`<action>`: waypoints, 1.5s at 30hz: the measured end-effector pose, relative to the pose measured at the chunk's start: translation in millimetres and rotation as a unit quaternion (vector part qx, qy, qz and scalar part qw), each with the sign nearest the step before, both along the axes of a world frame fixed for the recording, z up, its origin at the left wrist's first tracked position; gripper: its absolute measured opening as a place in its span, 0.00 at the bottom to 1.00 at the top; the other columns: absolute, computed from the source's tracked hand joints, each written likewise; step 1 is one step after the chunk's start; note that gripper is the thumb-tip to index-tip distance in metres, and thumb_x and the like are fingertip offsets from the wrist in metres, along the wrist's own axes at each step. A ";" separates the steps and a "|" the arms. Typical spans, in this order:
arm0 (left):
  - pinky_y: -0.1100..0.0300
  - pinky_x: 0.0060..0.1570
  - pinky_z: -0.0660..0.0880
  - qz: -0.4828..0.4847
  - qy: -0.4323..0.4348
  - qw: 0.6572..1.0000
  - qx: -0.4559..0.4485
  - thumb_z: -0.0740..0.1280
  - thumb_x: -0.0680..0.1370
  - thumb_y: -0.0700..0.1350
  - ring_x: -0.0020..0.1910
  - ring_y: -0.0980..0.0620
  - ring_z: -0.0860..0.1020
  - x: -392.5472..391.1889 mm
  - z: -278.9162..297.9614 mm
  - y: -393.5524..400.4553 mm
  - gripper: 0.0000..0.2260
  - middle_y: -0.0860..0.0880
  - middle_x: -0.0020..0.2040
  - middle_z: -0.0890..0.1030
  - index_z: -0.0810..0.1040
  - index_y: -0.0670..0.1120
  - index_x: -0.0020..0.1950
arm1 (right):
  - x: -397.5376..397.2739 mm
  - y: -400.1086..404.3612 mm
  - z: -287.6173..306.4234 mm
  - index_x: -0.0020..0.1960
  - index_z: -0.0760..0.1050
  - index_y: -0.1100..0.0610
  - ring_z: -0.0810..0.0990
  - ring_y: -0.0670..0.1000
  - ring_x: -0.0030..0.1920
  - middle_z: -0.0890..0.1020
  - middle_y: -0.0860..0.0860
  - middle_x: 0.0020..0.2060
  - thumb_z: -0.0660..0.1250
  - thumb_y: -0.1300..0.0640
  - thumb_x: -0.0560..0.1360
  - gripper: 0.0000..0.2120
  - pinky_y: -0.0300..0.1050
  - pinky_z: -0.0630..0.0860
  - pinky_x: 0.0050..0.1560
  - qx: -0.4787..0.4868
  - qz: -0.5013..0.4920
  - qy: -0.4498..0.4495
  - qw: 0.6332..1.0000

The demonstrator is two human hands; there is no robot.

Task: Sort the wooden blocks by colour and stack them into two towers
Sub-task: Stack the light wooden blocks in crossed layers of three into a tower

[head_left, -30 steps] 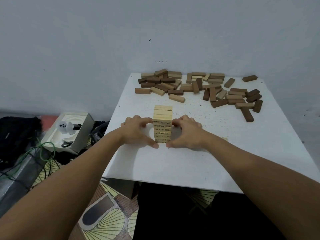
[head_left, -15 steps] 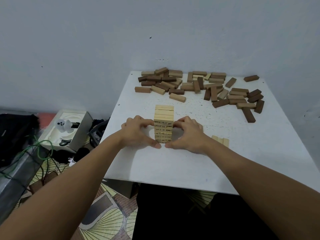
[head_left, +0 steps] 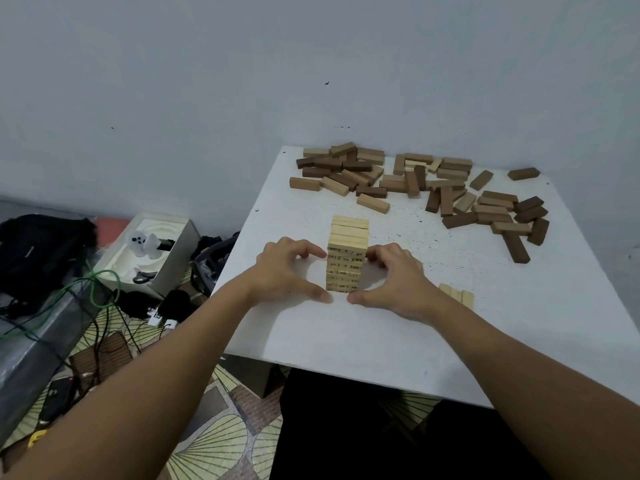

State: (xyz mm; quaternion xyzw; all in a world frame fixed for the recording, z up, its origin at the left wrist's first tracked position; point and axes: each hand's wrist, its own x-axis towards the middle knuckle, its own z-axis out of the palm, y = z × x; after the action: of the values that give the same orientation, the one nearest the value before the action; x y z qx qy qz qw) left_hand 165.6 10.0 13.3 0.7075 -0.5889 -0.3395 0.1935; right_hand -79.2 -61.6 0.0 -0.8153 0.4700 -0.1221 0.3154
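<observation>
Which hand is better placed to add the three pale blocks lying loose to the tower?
Probably the right hand: the three pale blocks lie just beside its wrist, while the left hand is across the tower.

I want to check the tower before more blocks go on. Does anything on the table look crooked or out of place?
The pale tower stands straight between the left hand and right hand. Three pale blocks lie apart beside the right wrist, not yet stacked. The brown blocks remain a loose, unsorted heap at the far edge.
</observation>
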 end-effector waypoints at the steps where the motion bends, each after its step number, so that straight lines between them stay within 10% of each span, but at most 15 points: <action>1: 0.46 0.71 0.66 -0.001 -0.013 1.000 -0.006 0.83 0.59 0.66 0.65 0.53 0.66 -1.7 -0.3 -0.4 0.33 0.60 0.59 0.71 0.75 0.70 0.61 | 0.9 0.9 0.8 0.59 0.66 0.32 0.67 0.46 0.59 0.70 0.38 0.54 0.79 0.34 0.62 0.32 0.53 0.63 0.70 -0.001 -0.002 -0.002 1.000; 45: 0.56 0.63 0.54 -0.006 -0.100 0.994 -0.034 0.77 0.68 0.68 0.60 0.55 0.56 -16.6 -5.1 -4.8 0.25 0.56 0.59 0.67 0.68 0.74 0.58 | 9.6 2.3 -8.4 0.72 0.72 0.41 0.60 0.44 0.62 0.67 0.41 0.59 0.77 0.32 0.64 0.39 0.53 0.56 0.74 -0.034 -0.039 0.029 0.998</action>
State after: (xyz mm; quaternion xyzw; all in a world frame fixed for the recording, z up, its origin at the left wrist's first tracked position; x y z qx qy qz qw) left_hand 149.0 5.1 8.1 0.7271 -0.6209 -0.2481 0.1554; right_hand -69.6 -59.3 -8.4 -0.8096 0.5063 -0.1266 0.2686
